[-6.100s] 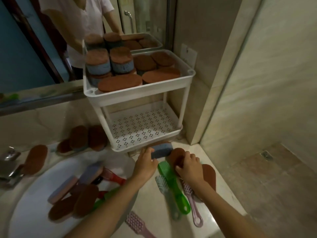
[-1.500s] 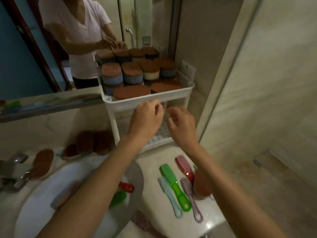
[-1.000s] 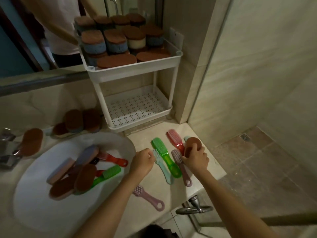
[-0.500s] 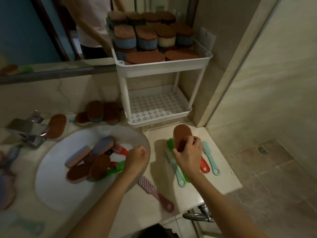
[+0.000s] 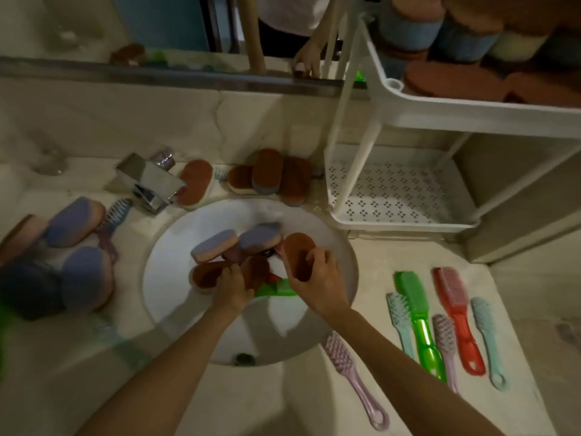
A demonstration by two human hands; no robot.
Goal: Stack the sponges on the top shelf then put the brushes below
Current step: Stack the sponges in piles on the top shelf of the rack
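Right grip (image 5: 317, 284) clasps brown sponge (image 5: 297, 250) | left grip (image 5: 232, 289) apparently grasps lower sponge (image 5: 256, 273), just beneath

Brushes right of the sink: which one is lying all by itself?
The long pale pink brush next to the sink; the other five, like the green brush, lie side by side further right.
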